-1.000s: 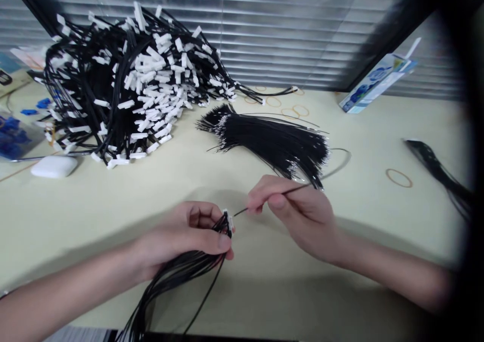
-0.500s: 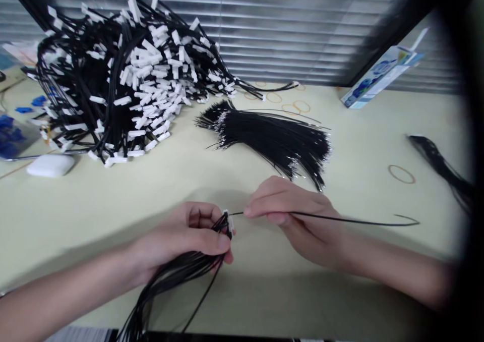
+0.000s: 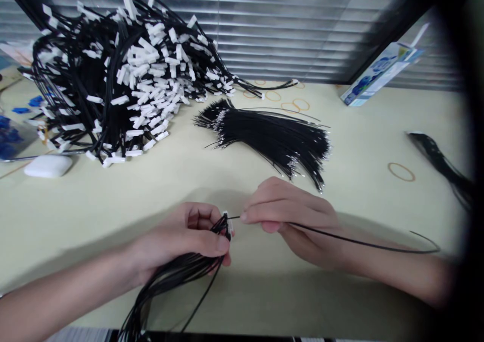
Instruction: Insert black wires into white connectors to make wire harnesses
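My left hand (image 3: 200, 236) is closed on a white connector (image 3: 229, 224) with a bundle of black wires (image 3: 162, 281) running from it down toward the table's front edge. Thumb and fingers pinch the connector from both sides. Between the fingertips of my right hand (image 3: 291, 216) is a single black wire (image 3: 351, 240). Its near end reaches the upper part of the connector; whether it sits inside a hole is too small to tell. The wire's other end curls back in a hook above my right forearm.
Behind my hands lies a pile of loose black wires (image 3: 272, 135) with metal tips. A large heap of wire harnesses with white connectors (image 3: 151, 79) fills the back left, beside a white rounded case (image 3: 48, 166). A drink carton (image 3: 374, 79) and rubber band (image 3: 401, 172) are at right.
My right hand has shifted very slightly left, and the wire's free end has swung down and to the right. My left hand keeps its hold on the connector.
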Action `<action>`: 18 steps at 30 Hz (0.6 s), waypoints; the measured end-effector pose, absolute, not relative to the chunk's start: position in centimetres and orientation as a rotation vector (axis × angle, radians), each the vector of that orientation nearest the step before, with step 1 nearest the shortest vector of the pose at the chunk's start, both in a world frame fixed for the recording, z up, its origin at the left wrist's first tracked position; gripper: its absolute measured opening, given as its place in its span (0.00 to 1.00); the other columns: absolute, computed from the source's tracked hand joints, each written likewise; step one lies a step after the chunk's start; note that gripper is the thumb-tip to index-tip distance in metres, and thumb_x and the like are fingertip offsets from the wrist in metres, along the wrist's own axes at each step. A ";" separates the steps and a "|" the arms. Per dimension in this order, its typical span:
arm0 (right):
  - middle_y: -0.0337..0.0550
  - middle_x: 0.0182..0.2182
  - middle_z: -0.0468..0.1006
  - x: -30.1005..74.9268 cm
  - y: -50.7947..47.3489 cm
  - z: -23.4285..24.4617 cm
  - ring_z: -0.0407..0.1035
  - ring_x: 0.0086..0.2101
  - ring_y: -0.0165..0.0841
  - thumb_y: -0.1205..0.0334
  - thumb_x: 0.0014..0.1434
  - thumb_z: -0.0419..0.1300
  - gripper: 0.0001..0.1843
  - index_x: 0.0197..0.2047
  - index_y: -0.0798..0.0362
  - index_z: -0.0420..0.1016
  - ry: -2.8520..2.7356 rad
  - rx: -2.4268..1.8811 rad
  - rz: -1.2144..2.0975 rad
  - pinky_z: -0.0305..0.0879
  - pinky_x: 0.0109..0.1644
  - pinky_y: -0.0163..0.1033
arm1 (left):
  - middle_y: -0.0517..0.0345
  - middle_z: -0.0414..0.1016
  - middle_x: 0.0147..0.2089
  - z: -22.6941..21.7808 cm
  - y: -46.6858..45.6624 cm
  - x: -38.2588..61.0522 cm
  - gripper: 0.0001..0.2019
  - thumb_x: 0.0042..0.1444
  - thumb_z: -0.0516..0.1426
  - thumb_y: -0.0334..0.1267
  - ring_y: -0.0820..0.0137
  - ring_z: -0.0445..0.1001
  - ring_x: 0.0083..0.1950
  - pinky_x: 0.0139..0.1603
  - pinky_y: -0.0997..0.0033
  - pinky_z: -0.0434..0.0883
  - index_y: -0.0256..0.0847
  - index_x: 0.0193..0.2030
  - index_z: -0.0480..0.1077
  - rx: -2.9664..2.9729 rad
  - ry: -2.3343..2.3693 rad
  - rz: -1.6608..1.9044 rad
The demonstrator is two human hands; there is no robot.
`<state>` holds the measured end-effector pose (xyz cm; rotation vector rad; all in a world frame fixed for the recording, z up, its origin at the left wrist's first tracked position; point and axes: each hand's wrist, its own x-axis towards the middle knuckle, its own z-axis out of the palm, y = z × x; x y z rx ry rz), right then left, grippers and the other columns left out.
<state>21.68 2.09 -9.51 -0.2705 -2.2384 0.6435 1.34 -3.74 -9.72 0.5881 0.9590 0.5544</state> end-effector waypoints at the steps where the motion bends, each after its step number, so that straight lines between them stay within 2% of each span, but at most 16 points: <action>1: 0.42 0.36 0.74 21.7 2.2 -9.5 0.65 0.37 0.20 0.69 0.62 0.50 0.08 0.41 0.57 0.69 -2.252 -0.263 0.629 0.64 0.42 0.30 | 0.54 0.76 0.25 -9.7 -3.8 1.3 0.17 0.38 0.68 0.40 0.77 0.71 0.23 0.25 0.82 0.71 0.34 0.32 0.70 0.585 0.960 0.556; 7: 0.41 0.36 0.73 22.0 2.3 -9.5 0.65 0.39 0.20 0.75 0.58 0.53 0.11 0.44 0.60 0.69 -2.309 -0.181 0.527 0.64 0.44 0.30 | 0.54 0.76 0.25 -9.7 -3.9 1.3 0.16 0.38 0.68 0.38 0.77 0.72 0.24 0.24 0.82 0.70 0.33 0.33 0.71 0.593 0.969 0.539; 9: 0.40 0.37 0.73 21.8 1.9 -9.2 0.65 0.40 0.17 0.75 0.58 0.53 0.11 0.44 0.60 0.70 -2.296 -0.256 0.644 0.64 0.46 0.26 | 0.55 0.75 0.25 -9.7 -3.9 1.3 0.16 0.39 0.67 0.38 0.76 0.72 0.25 0.25 0.82 0.70 0.33 0.33 0.71 0.594 0.972 0.539; 13: 0.34 0.36 0.73 21.2 1.1 -8.7 0.66 0.38 0.10 0.70 0.59 0.55 0.09 0.41 0.53 0.74 -2.160 -0.579 1.079 0.62 0.45 0.14 | 0.56 0.74 0.25 -9.7 -4.0 1.3 0.16 0.39 0.67 0.38 0.76 0.72 0.25 0.25 0.81 0.69 0.34 0.33 0.71 0.590 0.975 0.547; 18: 0.33 0.38 0.71 20.7 0.9 -9.1 0.67 0.39 0.11 0.63 0.57 0.58 0.07 0.38 0.48 0.77 -2.028 -0.726 1.301 0.65 0.43 0.15 | 0.56 0.75 0.27 -9.8 -4.0 1.3 0.17 0.38 0.68 0.40 0.75 0.72 0.26 0.25 0.80 0.69 0.34 0.34 0.70 0.598 0.975 0.526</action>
